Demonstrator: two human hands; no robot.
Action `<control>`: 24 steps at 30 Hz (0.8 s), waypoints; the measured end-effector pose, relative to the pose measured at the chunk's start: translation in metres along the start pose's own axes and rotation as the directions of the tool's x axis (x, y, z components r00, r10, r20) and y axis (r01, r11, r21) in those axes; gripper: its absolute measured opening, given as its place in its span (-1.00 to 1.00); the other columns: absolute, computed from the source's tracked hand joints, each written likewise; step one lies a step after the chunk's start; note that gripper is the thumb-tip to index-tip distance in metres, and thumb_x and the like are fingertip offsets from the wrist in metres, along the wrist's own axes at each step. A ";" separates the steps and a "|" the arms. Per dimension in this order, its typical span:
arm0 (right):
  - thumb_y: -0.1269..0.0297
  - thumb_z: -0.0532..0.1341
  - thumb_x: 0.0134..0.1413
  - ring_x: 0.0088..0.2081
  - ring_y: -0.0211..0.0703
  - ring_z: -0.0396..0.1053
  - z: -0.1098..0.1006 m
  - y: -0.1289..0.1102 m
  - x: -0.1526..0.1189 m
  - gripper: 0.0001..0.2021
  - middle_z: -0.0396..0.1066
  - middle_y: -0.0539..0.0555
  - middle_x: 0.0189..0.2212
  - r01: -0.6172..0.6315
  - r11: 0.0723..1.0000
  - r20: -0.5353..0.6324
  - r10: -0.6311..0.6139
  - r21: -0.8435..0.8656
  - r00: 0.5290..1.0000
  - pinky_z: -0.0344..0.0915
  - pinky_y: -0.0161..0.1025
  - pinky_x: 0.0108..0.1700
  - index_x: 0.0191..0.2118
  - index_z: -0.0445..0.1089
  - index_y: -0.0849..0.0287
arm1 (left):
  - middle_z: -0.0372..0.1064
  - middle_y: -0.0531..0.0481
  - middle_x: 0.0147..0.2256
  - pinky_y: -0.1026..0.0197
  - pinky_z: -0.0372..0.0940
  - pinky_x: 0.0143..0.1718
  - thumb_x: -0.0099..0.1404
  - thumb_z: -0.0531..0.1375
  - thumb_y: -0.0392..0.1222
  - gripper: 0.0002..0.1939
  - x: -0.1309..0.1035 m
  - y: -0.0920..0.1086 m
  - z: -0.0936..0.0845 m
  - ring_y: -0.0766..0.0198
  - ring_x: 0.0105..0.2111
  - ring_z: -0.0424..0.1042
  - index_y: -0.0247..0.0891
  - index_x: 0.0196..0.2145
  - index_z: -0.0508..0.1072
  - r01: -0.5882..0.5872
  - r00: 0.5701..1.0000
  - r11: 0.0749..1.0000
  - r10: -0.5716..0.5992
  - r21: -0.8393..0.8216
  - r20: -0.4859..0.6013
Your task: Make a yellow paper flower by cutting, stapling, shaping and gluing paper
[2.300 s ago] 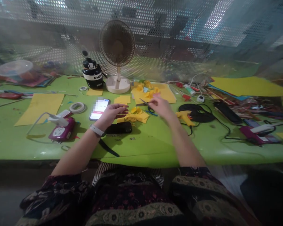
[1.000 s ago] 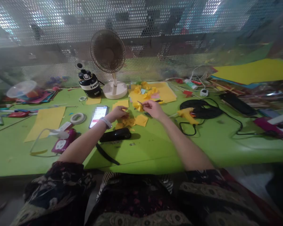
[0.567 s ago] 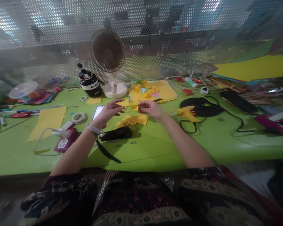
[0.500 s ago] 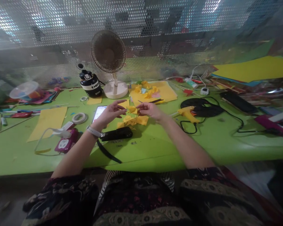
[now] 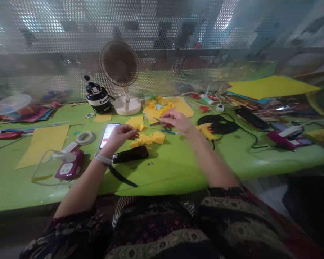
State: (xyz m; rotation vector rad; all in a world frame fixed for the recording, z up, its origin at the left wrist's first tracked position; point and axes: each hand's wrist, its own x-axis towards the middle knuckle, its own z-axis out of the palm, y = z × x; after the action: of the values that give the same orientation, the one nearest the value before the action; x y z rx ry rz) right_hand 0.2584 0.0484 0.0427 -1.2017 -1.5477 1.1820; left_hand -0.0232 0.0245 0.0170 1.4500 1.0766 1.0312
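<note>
I see my left hand [image 5: 121,132] pinching one small yellow paper piece [image 5: 139,127] above a pile of yellow scraps [image 5: 147,139]. My right hand [image 5: 176,120], fingers loosely spread, sits by one pair of scissors [image 5: 162,124]. Half a second ago both hands met at the piece; they've parted.

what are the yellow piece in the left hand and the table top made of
Yellow piece in the left hand: probably thin craft paper or felt, matte, creased and folding softly. Table top: likely plastic or laminate, bright green, glossy, with light reflections.
</note>
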 end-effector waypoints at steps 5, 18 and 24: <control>0.33 0.32 0.08 -0.02 0.14 0.49 -0.075 0.009 -0.028 -0.73 0.54 0.28 -0.11 -0.260 0.635 -0.415 -0.105 -0.728 0.904 0.38 0.08 0.08 -0.08 0.49 0.27 | 0.55 -0.03 -0.45 0.22 0.46 -0.29 0.01 0.45 -0.04 -0.68 0.004 0.001 -0.005 0.31 -0.46 0.53 -0.32 -0.41 0.52 -0.005 0.996 0.993 -0.006 -0.117 -0.092; 0.31 0.30 0.04 0.07 0.36 0.41 -0.101 0.057 -0.069 -0.40 0.34 0.56 0.07 -0.577 0.236 -0.577 0.080 -0.782 0.813 0.36 0.09 0.00 0.19 0.24 0.46 | 0.55 -0.06 -0.43 0.21 0.45 -0.24 0.03 0.45 0.02 -0.64 0.009 -0.015 -0.001 0.30 -0.42 0.54 -0.32 -0.40 0.52 0.004 0.998 0.993 -0.011 -0.116 -0.055; 0.25 0.30 -0.14 -0.28 -0.05 0.48 -0.108 0.034 -0.083 -0.51 0.49 0.20 -0.12 -0.228 0.874 -0.595 -0.085 -0.430 0.799 0.41 -0.15 -0.27 0.00 0.33 0.15 | 0.55 -0.08 -0.42 0.22 0.44 -0.29 0.06 0.44 0.06 -0.61 0.010 -0.017 -0.002 0.28 -0.40 0.56 -0.33 -0.37 0.52 0.011 0.999 0.994 -0.014 -0.104 -0.034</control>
State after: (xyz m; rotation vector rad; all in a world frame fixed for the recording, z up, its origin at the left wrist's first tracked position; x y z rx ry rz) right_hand 0.3852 -0.0096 0.0277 -1.7730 -1.3228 0.3566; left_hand -0.0246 0.0357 0.0015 1.3447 1.0397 1.0910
